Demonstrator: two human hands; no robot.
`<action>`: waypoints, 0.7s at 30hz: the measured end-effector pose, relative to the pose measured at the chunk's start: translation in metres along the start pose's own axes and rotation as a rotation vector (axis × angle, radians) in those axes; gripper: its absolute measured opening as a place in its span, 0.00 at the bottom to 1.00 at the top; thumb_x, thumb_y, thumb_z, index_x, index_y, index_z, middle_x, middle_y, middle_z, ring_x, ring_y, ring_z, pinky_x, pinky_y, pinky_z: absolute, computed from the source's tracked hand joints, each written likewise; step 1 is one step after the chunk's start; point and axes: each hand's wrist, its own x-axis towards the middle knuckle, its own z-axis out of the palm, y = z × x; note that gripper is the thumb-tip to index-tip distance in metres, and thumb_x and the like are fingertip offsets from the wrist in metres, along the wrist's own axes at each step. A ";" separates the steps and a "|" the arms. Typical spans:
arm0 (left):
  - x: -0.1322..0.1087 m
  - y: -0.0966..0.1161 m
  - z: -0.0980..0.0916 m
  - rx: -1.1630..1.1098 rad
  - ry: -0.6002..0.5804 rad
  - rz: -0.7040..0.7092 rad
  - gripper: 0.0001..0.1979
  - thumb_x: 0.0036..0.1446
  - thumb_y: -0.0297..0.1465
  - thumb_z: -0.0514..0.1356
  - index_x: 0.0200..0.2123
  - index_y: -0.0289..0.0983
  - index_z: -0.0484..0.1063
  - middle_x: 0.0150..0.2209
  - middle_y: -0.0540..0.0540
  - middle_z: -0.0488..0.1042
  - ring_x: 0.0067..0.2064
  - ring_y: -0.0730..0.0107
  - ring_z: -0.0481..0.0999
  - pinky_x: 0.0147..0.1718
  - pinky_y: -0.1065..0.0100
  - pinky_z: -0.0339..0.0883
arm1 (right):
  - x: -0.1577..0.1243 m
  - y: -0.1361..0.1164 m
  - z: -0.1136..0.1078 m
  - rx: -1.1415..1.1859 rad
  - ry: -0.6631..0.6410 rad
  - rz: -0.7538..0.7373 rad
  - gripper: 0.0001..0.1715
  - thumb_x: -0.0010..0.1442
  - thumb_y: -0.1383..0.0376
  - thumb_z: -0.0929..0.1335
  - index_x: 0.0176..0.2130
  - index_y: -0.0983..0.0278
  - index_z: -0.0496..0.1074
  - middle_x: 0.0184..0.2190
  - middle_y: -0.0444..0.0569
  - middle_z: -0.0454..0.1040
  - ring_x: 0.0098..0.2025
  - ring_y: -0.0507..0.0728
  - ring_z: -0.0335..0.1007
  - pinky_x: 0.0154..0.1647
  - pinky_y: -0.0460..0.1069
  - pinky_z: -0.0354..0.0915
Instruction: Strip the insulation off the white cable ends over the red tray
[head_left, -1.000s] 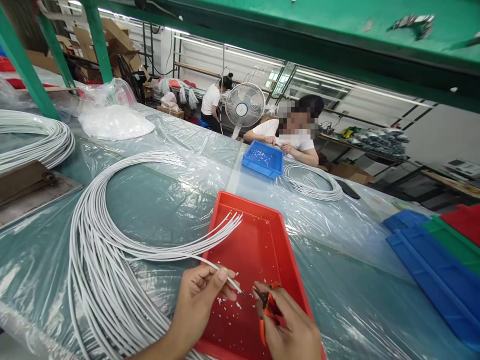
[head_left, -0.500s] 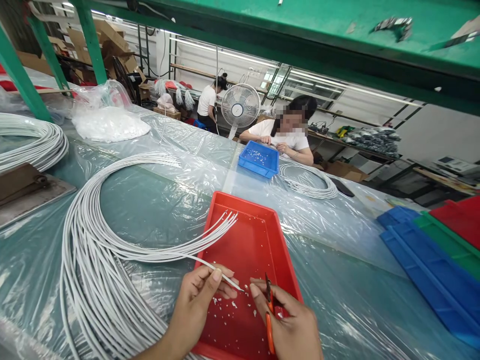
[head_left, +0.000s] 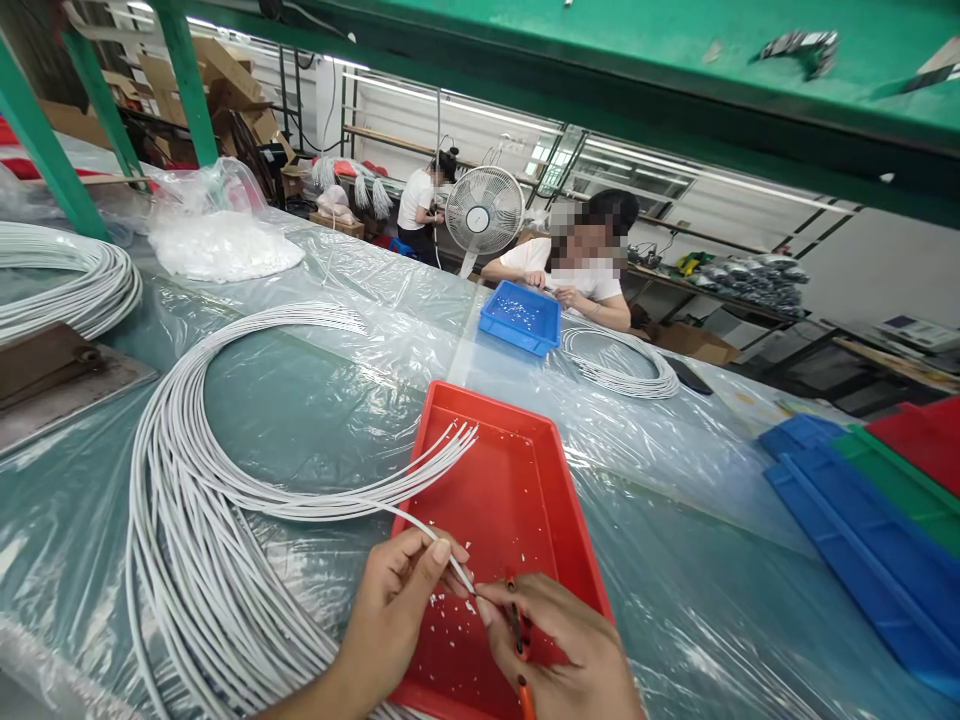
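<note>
My left hand point(head_left: 397, 615) pinches the end of one thin white cable point(head_left: 427, 530) over a red tray point(head_left: 517, 480). My right hand point(head_left: 570, 655) is closed round small orange-handled cutters point(head_left: 517, 640), and its fingertips meet the cable tip beside my left fingers. The cable belongs to a big bundle of white cables point(head_left: 187, 520) that loops over the plastic-covered table to my left, with several loose ends lying fanned in the tray. White scraps point(head_left: 457, 620) lie scattered on the tray floor.
Across the table a person sits at a blue tray point(head_left: 521, 320) beside another white cable coil point(head_left: 622, 365). Stacked blue, green and red trays point(head_left: 862, 490) stand at the right. A bag of white bits point(head_left: 221, 245) and a further coil point(head_left: 67, 285) lie far left. A fan point(head_left: 484, 210) stands behind.
My right hand has moved left with the cutters until its fingertips reach the cable tip. My left hand keeps its pinch on the cable.
</note>
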 end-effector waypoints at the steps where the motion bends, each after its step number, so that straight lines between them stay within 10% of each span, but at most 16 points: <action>1: 0.000 0.000 0.000 0.006 -0.008 0.003 0.13 0.58 0.34 0.53 0.31 0.33 0.73 0.23 0.48 0.73 0.28 0.70 0.72 0.31 0.72 0.63 | 0.001 -0.001 -0.001 -0.024 -0.027 0.005 0.08 0.52 0.74 0.64 0.30 0.65 0.72 0.19 0.44 0.67 0.23 0.51 0.64 0.24 0.44 0.61; 13: 0.000 -0.005 -0.003 0.020 -0.066 -0.021 0.11 0.57 0.34 0.55 0.33 0.33 0.74 0.28 0.46 0.75 0.31 0.69 0.72 0.33 0.70 0.64 | 0.023 -0.011 -0.005 -0.292 -0.130 -0.020 0.10 0.36 0.76 0.61 0.18 0.63 0.56 0.16 0.38 0.61 0.18 0.48 0.54 0.19 0.43 0.47; 21: -0.001 -0.014 -0.001 -0.321 -0.031 -0.223 0.11 0.44 0.31 0.67 0.32 0.34 0.73 0.21 0.51 0.73 0.24 0.76 0.71 0.27 0.75 0.63 | 0.018 -0.003 -0.006 -0.068 -0.163 0.079 0.07 0.45 0.73 0.61 0.19 0.64 0.60 0.17 0.40 0.60 0.19 0.49 0.54 0.20 0.43 0.51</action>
